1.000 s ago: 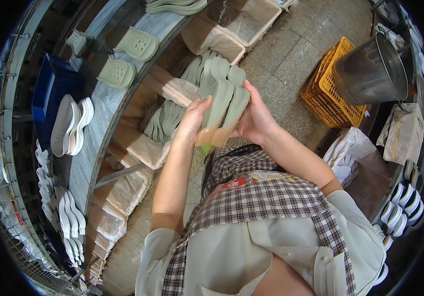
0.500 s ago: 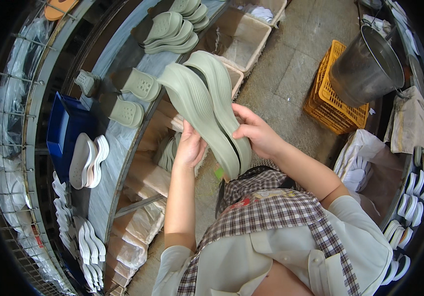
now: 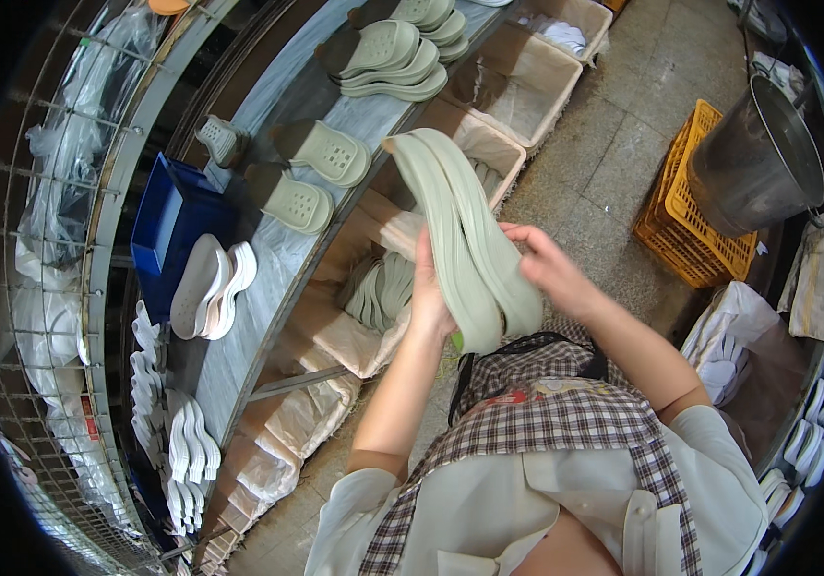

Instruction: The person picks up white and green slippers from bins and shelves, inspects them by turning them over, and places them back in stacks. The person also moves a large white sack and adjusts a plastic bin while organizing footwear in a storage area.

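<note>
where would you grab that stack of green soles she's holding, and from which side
Take the stack of green soles at its lower end, clamped across the flat faces from both sides. The soles stand on edge, fanning upward, so only side pressure keeps them together. The left hand and right hand already press there.

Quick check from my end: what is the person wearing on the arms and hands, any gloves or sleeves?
No gloves: the left hand and right hand are bare, with both forearms uncovered. Short pale-cream shirt sleeves end above the elbows, under a brown-and-white checked apron. No watch or rings are visible.
</note>
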{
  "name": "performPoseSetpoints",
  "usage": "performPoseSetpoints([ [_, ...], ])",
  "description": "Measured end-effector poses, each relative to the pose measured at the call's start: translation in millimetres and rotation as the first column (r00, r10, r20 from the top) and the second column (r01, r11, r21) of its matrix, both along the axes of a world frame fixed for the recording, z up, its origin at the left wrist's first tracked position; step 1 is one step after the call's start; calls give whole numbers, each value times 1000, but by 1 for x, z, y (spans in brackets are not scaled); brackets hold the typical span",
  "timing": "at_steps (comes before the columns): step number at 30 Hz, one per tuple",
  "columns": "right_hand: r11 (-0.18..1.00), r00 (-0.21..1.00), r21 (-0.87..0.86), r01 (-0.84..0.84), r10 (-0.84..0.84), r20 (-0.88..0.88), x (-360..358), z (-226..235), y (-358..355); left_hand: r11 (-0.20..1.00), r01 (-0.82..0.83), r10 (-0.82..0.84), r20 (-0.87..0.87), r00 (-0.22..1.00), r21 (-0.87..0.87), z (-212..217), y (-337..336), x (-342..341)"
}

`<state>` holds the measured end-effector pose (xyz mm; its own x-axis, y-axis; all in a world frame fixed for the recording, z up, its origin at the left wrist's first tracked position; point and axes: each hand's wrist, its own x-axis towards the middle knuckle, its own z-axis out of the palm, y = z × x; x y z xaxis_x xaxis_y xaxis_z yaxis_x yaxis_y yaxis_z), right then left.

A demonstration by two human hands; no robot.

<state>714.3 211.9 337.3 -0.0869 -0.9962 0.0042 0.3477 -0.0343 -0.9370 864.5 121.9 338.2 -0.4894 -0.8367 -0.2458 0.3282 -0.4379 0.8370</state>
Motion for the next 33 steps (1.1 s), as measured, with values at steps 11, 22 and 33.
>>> performPoseSetpoints([
  [11,986,596,1,164,-100,797,-19,0,16,963,214,7,-809,588,164,20,-6,25],
  [22,988,482,-6,153,-69,873,-16,-11,26,929,350,-71,-872,485,119,18,-13,26],
  [33,993,495,-1,118,-58,867,-9,-6,22,930,353,-76,-885,459,103,7,-19,28],
])
